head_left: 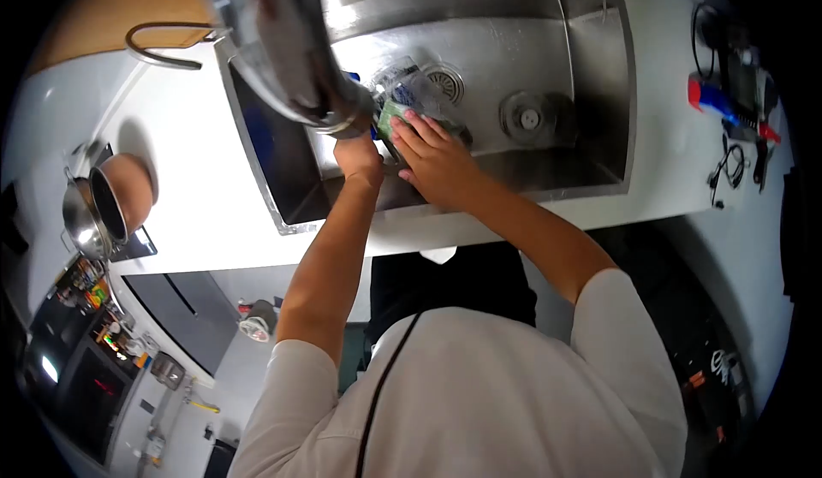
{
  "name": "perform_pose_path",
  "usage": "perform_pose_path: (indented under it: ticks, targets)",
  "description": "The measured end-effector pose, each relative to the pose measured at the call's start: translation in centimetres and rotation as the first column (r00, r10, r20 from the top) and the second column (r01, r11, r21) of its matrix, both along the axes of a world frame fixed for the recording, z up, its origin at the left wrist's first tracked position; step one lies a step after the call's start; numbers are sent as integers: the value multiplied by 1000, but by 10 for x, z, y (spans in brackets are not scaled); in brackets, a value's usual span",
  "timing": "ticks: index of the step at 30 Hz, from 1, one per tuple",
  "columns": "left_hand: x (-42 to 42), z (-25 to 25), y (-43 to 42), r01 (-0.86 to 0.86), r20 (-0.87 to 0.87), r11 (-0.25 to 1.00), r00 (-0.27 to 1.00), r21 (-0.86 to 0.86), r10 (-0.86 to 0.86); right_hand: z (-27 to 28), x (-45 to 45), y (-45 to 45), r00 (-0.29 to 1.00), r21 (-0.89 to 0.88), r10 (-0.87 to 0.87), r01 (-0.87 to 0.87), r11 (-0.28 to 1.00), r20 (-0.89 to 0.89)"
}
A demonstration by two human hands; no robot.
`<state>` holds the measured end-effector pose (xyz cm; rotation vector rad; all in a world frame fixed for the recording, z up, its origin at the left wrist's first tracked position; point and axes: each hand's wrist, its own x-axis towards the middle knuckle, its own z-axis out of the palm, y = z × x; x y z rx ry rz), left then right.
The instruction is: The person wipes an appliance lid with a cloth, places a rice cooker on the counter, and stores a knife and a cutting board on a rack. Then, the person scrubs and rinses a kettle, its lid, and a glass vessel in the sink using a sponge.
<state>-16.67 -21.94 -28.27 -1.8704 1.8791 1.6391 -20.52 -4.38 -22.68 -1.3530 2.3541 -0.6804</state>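
Observation:
Both my hands are over the left part of a steel sink (514, 41). My left hand (358, 158) is closed just below the chrome faucet (291, 59); a bit of blue shows beside it, and the faucet hides part of what it grips. My right hand (435, 154) lies with fingers stretched on a green and clear plastic item (396, 117), pressing on its surface. Clear, crumpled-looking plastic (418, 91) extends from there toward the round drain (445, 83). Further right in the sink sits a round strainer-like piece (528, 118).
A white counter (197, 178) surrounds the sink. At its left stand a copper-coloured pot (130, 191) and a steel pan (84, 221). Cables and a red-blue tool (715, 100) lie at the right. The faucet arches over the sink's left side.

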Motion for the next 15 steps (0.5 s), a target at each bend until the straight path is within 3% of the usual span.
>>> perform_pose_path:
  ticks: [2, 5, 8, 9, 12, 13, 15]
  targets:
    - [0, 5, 3, -119, -124, 982, 983, 145, 138, -8, -11, -9, 998, -50, -10, 7, 999, -59]
    - [3, -10, -2, -53, -141, 993, 988, 108, 68, -29, -42, -45, 985, -58, -45, 36, 998, -164]
    - [-2, 13, 2, -83, -72, 977, 992, 197, 99, -4, -20, -4, 980, 90, 173, -164, 982, -98]
    - [-1, -8, 0, -54, -132, 990, 989, 130, 71, -4, -11, 14, 983, 21, 178, -177, 984, -35]
    - [8, -29, 4, 1, -197, 999, 980, 46, 8, -16, -32, -15, 976, 80, 154, -143, 987, -157]
    - [0, -4, 7, -44, -183, 993, 981, 110, 64, -22, -48, -39, 998, 35, 29, -27, 999, -55]
    - [1, -6, 2, -127, -247, 963, 951, 236, 186, -18, -46, -42, 999, 61, 29, -28, 998, -22]
